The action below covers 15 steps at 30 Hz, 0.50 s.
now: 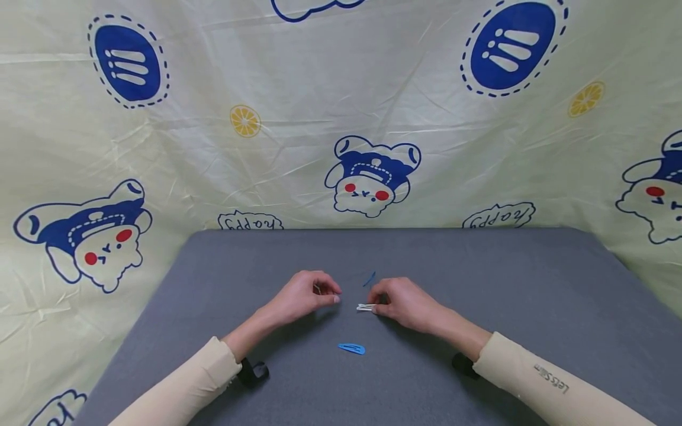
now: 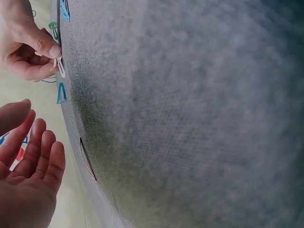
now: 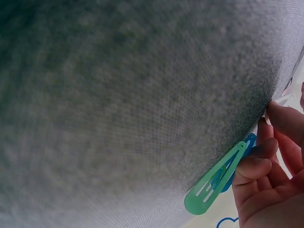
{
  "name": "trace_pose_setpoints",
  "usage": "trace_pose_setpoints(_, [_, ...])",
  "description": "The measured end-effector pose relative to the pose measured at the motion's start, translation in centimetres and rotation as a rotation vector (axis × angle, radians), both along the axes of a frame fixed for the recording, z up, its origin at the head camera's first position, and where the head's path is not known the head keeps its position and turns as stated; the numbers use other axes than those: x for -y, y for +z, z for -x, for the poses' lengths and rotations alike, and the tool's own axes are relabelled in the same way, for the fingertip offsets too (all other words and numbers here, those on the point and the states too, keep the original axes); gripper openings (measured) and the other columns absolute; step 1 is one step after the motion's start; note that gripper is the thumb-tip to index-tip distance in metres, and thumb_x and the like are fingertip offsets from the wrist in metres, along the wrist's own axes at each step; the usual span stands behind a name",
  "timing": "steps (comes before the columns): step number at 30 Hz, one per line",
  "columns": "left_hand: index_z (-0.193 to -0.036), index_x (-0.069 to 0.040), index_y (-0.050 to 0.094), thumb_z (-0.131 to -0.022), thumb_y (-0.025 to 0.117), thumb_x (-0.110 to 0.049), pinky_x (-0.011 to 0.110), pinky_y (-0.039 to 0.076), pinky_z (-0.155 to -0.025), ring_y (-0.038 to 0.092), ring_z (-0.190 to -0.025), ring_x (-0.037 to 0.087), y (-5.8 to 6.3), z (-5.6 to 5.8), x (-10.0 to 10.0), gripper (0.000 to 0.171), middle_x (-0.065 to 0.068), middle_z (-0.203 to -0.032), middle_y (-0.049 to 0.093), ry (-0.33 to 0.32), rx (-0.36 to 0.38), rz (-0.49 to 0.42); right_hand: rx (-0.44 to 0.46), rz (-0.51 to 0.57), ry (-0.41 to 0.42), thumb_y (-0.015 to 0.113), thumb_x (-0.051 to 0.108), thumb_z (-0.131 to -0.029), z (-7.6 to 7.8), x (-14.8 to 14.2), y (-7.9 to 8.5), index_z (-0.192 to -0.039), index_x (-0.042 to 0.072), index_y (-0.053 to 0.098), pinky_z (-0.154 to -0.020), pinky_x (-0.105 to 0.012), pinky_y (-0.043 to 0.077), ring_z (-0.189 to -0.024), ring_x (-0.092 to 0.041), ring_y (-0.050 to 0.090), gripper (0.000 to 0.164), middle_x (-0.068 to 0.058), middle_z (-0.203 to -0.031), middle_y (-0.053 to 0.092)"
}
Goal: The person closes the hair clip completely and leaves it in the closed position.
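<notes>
My right hand (image 1: 407, 303) pinches white snap hair clips (image 1: 364, 307) between thumb and fingertips, low over the grey table. In the left wrist view, the white clip (image 2: 61, 68) juts out below the thumb of the right hand (image 2: 28, 52). Across from it, my left hand (image 1: 306, 296) hovers with loosely bent fingers and holds nothing; its palm (image 2: 28, 190) shows in the left wrist view. A bright blue hair clip (image 1: 351, 349) lies nearer the front, between the forearms. Beside the right hand, a green clip (image 3: 202, 197) overlaps a blue clip (image 3: 227, 183) in the right wrist view.
Just beyond the right hand lies a thin dark blue clip (image 1: 369, 279). A slim, pinkish-edged clip (image 2: 88, 164) rests on the cloth near the left hand. The grey table (image 1: 479, 266) ends at a printed curtain (image 1: 298, 171) behind.
</notes>
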<state>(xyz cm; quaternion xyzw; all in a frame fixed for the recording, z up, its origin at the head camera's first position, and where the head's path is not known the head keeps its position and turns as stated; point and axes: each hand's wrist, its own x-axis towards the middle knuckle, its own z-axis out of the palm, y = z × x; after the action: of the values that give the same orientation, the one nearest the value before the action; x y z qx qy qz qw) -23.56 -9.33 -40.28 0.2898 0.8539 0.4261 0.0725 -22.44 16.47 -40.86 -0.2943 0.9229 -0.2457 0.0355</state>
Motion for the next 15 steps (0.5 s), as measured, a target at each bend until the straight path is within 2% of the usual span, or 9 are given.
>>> trace_pose_setpoints(15, [-0.100,-0.008,0.073,-0.090,0.071,-0.013,0.029,0.048,-0.071,0.057,-0.081,0.013,-0.30,-0.23,0.29,0.012,-0.007,-0.088,0.064,0.007,-0.014,-0.008,0.016,0.013,0.021,0.074,0.014,-0.088,-0.05,0.03,0.14,-0.084,0.017,0.071,-0.064,-0.027,0.042,-0.071,-0.008,0.050,0.005,0.014,-0.077,0.057])
